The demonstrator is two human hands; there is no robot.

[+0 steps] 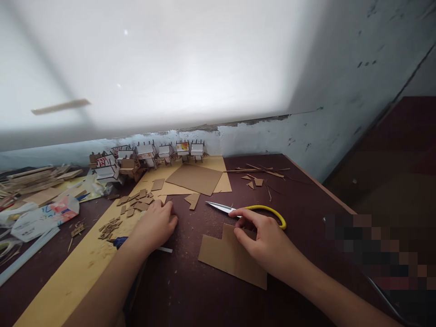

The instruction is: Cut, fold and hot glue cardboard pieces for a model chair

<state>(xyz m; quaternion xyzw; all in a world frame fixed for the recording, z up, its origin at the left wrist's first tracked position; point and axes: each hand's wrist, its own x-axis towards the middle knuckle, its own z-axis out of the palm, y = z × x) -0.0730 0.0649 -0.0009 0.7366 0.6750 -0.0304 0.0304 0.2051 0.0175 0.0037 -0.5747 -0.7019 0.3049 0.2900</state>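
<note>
The notched card (216, 256), probably light, stiff and best pinched at an edge, lies on the surface (182, 293) under the half-curled right hand (262, 231), while the left hand (155, 227) curls by the scraps (139, 200), any grip in either unclear.

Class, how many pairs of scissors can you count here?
1: the yellow-handled scissors lie on the dark table, partly covered by the right hand. Others may be hidden.
</note>
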